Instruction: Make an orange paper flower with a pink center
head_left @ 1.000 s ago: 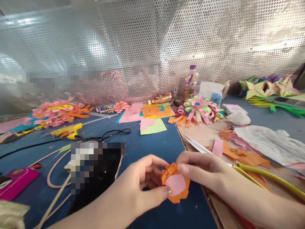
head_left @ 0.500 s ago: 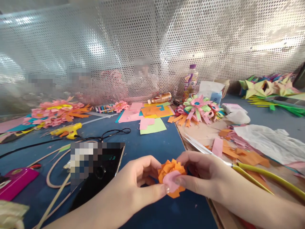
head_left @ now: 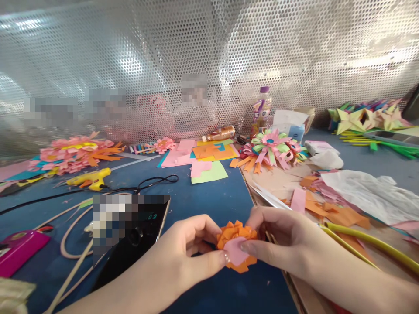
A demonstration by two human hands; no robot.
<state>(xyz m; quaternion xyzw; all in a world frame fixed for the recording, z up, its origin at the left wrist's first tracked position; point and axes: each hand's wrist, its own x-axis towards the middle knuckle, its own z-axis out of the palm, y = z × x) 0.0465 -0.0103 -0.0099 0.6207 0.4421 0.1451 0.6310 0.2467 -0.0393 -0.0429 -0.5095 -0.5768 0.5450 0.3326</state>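
Note:
Between my two hands, above the blue table, is an orange paper flower [head_left: 237,235] with pointed folded petals. A rounded pink paper piece [head_left: 235,252] lies against its near side. My left hand [head_left: 196,248] pinches the flower's left edge, the thumb at the pink piece and the fingers behind. On the right, my right hand [head_left: 278,240] grips the flower, its thumb pressing the pink paper and its fingers curled at the back. The fingertips behind the flower are partly hidden.
Yellow-handled scissors [head_left: 343,240] lie by my right forearm among orange scraps. A phone [head_left: 137,244] lies left of my left hand, with a yellow glue gun [head_left: 91,178] beyond it. Stacked coloured paper [head_left: 212,152] and a finished paper flower [head_left: 271,146] are further back.
The pink piece shows slightly more of its face as the right thumb sits a little further off. Both hands keep hold of the flower, and the view has shifted slightly.

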